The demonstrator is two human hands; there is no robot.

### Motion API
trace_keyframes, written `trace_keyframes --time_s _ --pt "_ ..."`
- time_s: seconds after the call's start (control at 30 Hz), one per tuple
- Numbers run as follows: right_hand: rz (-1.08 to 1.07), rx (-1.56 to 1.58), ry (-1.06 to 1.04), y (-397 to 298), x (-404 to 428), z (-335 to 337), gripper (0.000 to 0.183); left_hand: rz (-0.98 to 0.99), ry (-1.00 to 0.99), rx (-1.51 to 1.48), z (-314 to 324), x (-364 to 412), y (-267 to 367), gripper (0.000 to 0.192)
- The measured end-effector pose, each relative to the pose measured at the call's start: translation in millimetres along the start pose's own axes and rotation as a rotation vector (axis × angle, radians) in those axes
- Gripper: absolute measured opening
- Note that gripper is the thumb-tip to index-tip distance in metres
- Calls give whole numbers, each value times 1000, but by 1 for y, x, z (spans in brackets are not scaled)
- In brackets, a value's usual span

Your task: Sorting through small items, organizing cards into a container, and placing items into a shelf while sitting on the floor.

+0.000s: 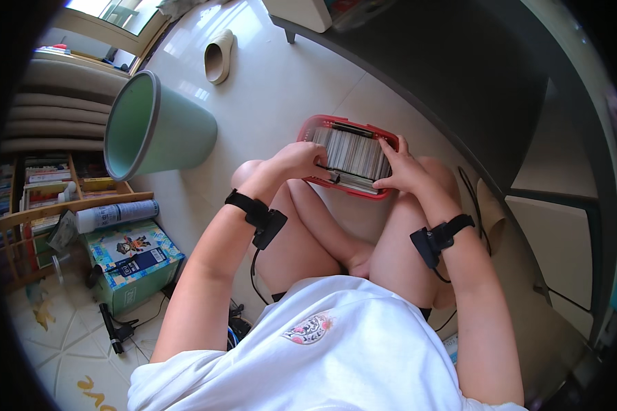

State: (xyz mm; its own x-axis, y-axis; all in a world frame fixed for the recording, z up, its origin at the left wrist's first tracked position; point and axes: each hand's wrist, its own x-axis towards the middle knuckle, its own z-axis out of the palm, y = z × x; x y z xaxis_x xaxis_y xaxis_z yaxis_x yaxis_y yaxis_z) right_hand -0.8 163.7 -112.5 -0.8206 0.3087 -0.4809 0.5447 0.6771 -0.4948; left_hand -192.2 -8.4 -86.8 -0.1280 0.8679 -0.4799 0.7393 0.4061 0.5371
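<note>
A red plastic basket sits in front of my crossed legs, tightly filled with thin upright cards. My left hand reaches over its left side with curled fingers down at the cards; what lies between the fingertips is hidden. Close to those fingertips is a small dark item, too small to name. At the basket's right end, my right hand grips around the rim, thumb and index finger spread over the card ends. A second, narrower row of cards runs along the near side.
A green waste bin lies tipped on its side at left. Below it are an aerosol can on a patterned box, and a wooden shelf. A beige slipper rests beyond. Dark furniture borders the right.
</note>
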Motion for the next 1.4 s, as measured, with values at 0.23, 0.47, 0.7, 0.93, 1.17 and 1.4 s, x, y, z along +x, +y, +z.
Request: trace_keyframes --time_s 0.23,0.47,0.7,0.93,1.17,1.4 --pt "66 -38 -24 -8 2 -1 106 -65 -49 81 3 7 8 30" --pt "-1 2 9 1 1 2 106 83 -141 -109 0 -1 -14 17" --pt "-88 -22 93 10 1 5 107 257 126 43 11 -14 -17 6" --pt "40 -102 -46 -12 3 -4 107 246 143 89 11 -15 -13 8" --pt "66 -215 -12 -14 1 3 108 151 183 44 10 -5 6 14" --pt "-150 81 129 17 8 12 105 88 148 137 28 12 26 29"
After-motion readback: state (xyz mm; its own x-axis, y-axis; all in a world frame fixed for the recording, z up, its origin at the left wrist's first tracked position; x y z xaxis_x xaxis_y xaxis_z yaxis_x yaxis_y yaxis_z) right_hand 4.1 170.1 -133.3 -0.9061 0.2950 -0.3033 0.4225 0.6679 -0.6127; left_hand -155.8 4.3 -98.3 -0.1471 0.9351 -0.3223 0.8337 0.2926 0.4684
